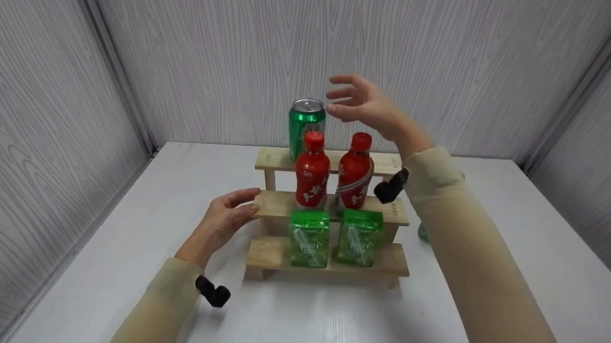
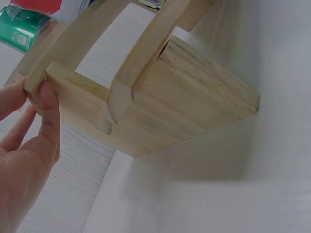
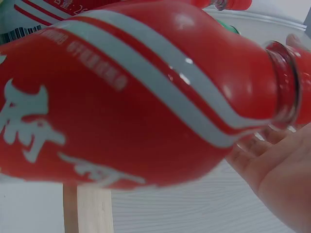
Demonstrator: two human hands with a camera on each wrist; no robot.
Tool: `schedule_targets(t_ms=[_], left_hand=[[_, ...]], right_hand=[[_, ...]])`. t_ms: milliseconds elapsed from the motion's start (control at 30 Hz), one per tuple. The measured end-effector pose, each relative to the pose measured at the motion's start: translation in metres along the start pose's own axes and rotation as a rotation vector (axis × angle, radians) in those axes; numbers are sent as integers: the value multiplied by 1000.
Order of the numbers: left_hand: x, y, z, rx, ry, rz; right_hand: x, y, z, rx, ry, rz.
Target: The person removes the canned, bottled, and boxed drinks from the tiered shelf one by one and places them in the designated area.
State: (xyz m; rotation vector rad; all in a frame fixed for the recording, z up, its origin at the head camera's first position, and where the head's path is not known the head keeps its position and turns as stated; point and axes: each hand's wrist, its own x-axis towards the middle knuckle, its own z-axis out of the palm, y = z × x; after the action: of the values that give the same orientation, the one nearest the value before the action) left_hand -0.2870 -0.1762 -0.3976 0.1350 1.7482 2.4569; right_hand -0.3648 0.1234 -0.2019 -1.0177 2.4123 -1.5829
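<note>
A three-tier wooden stand (image 1: 272, 204) holds drinks on its steps. My left hand (image 1: 219, 222) pinches the left end of the middle board, thumb and fingers on opposite faces in the left wrist view. Raised above the top step, my right hand (image 1: 369, 104) has its fingers spread and loosely bent, holding nothing. Its fingertips are just right of a green can (image 1: 307, 122) on that step. Below this hand is a red bottle (image 1: 355, 176), which fills much of the right wrist view. Another red bottle (image 1: 312, 172) stands left of it on the middle step.
Two green drink cartons (image 1: 308, 242) stand on the lowest step, the right carton (image 1: 359, 239) slightly turned. A green object (image 1: 424, 232) on the white table (image 1: 298, 317) is mostly hidden behind my right sleeve. Wood-grain panels (image 1: 238, 58) enclose the back and sides.
</note>
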Motion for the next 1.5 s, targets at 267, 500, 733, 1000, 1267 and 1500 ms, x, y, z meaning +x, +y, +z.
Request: schedule_targets(t_ms=[267,500,733,1000,1267,1500], left_hand=[[-2,-1,-1,1,3,-4],[-3,-1,0,-6,12,-11],[-3,-3,1,-4,3,-12],[-2,-3,3,-19,0,-7],[-4,-3,3,-31,5,-6],[-4,-3,1,-6,12,-16]], right_hand=[[10,0,5,-84,-66,90],[16,2,6,-39,-145,146],[18,9,5,40,-196,174],[21,12,6,93,-230,194],[24,14,10,101,-261,191],[25,15,12,25,-259,205]])
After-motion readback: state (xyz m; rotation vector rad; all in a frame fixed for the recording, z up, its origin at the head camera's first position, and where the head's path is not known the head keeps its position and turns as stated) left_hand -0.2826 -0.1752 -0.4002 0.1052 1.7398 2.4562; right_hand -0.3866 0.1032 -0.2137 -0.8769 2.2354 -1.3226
